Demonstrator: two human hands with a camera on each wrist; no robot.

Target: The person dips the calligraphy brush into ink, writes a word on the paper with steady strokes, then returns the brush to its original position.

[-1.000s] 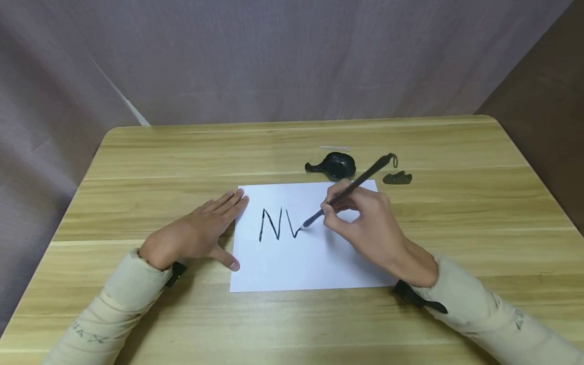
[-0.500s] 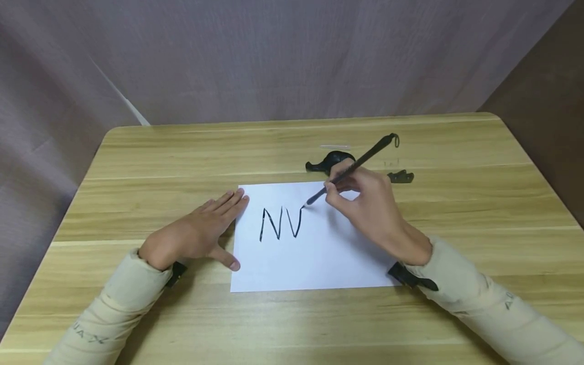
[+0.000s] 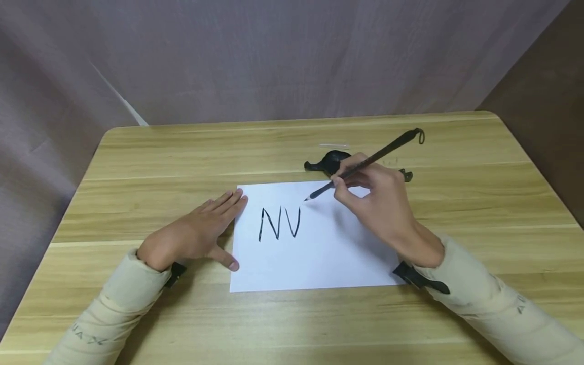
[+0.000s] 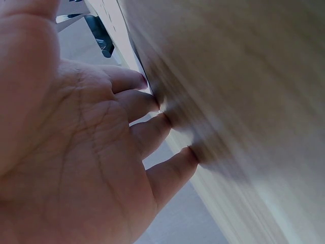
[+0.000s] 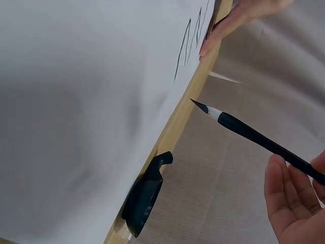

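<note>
A white sheet of paper (image 3: 292, 268) lies on the wooden table, bearing black strokes shaped like N and V. My left hand (image 3: 196, 230) rests with straight fingers on the sheet's left edge, thumb spread apart. Between thumb and fingers, my right hand (image 3: 380, 205) holds a dark-handled calligraphy brush (image 3: 388, 148), slanting up to the right with a loop at its end. The brush's inked point hovers just right of and above the V; in the right wrist view the brush (image 5: 254, 134) shows a black tip and white bristles, apart from the paper.
Behind the sheet sits a black ink dish (image 3: 329, 161) with a curved handle, partly covered by the right hand. A thin clear tube (image 3: 334, 145) lies beyond it. A small dark brush rest (image 3: 406, 175) is mostly hidden behind the right hand. A grey curtain (image 3: 292, 61) hangs behind the table.
My right hand drew the V's right stroke upward with the brush, then lifted the tip off and shifted slightly right and up. My left hand stays in place.
</note>
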